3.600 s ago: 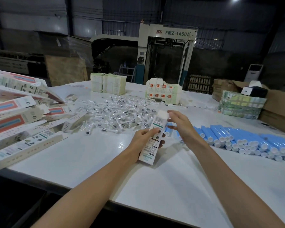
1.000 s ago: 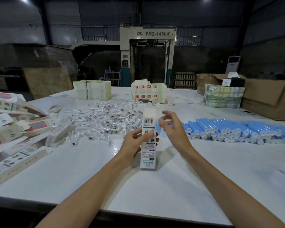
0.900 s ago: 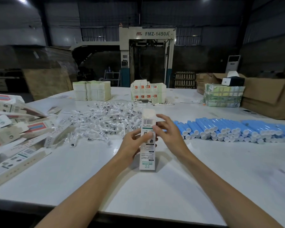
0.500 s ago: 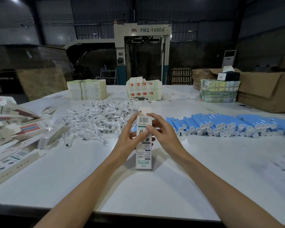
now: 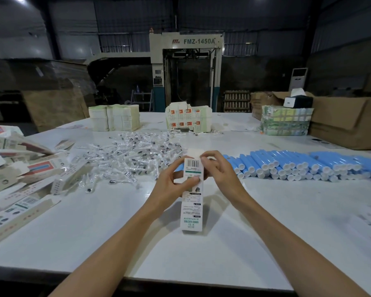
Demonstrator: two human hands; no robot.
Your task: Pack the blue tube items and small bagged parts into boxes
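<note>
While the left hand (image 5: 169, 186) and right hand (image 5: 221, 176) clamp one box (image 5: 192, 211), many blue tubes (image 5: 298, 166) and bagged parts (image 5: 133, 155) lie unpacked.

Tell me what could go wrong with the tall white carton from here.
The left hand grips the tall white printed carton by its upper half only; its lower end may swing or slip. The right hand pinches beside the pale top flap, which stands open; thin card may crease. The row of blue plastic tubes lies close behind that hand; a nudge could roll some.
</note>
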